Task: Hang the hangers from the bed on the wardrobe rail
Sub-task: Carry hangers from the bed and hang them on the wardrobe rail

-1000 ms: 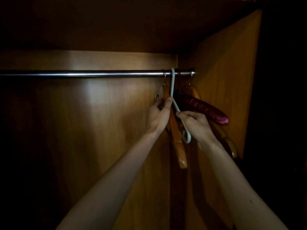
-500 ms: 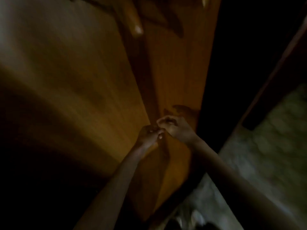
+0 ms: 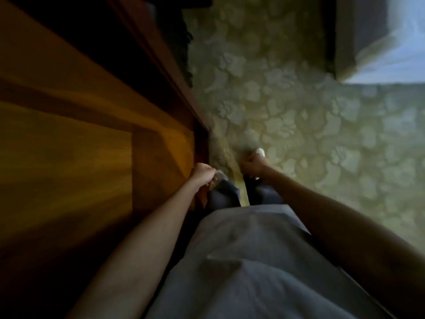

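Observation:
No hanger and no rail is in sight; the view points straight down and is blurred. My left hand (image 3: 204, 174) hangs beside the wardrobe's front edge, fingers loosely curled, holding nothing. My right hand (image 3: 253, 166) hangs over the carpet above my feet, fingers also loosely curled and empty. The corner of the bed (image 3: 388, 54) with pale blue bedding shows at the top right.
The wardrobe's wooden floor and side panel (image 3: 69, 143) fill the left half, ending in a dark frame edge (image 3: 184, 93). A green patterned carpet (image 3: 299, 116) covers the floor to the right. My grey shirt, dark trousers and shoes are below.
Both hands have let go of the white hanger on the rail and dropped to my sides. The view has swung down and right, from the rail to the floor.

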